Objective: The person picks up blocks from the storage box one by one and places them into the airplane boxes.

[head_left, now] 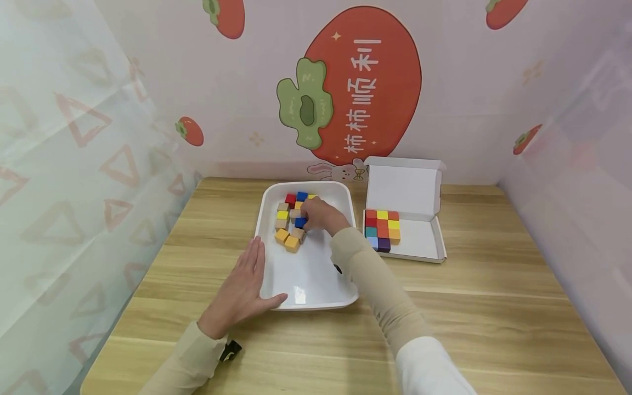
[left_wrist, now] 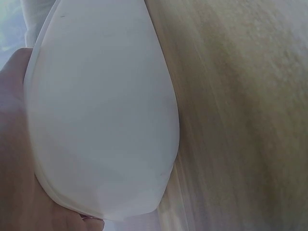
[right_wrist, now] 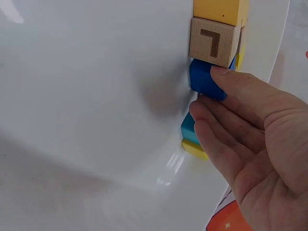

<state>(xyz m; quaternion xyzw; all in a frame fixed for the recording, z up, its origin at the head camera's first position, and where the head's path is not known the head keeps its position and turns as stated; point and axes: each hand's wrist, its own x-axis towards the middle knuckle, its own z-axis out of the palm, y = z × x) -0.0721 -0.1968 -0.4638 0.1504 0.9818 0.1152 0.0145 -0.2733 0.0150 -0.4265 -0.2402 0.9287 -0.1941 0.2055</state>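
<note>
A white tray (head_left: 308,277) holds a cluster of small wooden cubes at its far left part. My right hand (head_left: 321,214) reaches in over these cubes. In the right wrist view its thumb and fingers pinch a blue cube (right_wrist: 203,79), beside a plain wood cube (right_wrist: 214,42) with an L-shaped mark. A teal cube (right_wrist: 189,129) and a yellow cube (right_wrist: 195,149) lie partly behind the fingers. My left hand (head_left: 241,288) rests along the tray's near left corner, fingers straight and thumb spread over the front rim; the left wrist view shows the tray's outer side (left_wrist: 101,110).
Right of the tray, an open white box (head_left: 417,236) with its lid (head_left: 402,189) raised has several colored cubes (head_left: 382,227) packed in its left part. Both stand on a wooden table (head_left: 474,323), with a printed cloth wall (head_left: 459,99) behind.
</note>
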